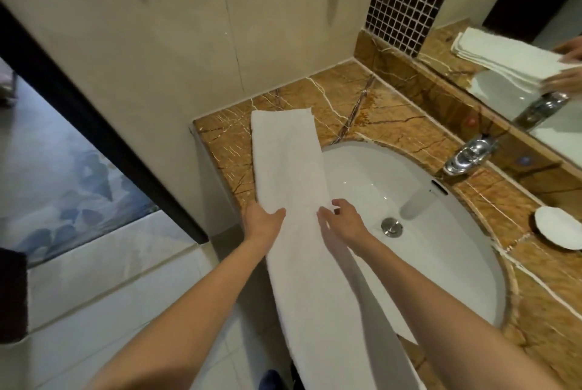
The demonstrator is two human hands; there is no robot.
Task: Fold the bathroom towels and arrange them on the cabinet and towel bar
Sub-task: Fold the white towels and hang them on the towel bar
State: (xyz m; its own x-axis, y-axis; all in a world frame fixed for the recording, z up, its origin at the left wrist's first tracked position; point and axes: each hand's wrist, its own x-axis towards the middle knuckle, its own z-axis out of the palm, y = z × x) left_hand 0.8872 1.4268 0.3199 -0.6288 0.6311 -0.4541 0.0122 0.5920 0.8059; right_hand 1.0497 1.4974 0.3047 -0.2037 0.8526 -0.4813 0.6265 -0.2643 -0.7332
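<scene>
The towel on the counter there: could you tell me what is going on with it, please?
A person is partway through folding a long white towel. It lies as a narrow strip on the marble counter left of the sink, with its right edge lapping over the basin rim and its near end hanging off the front. The left hand and the right hand hold its two long edges, thumbs on top.
</scene>
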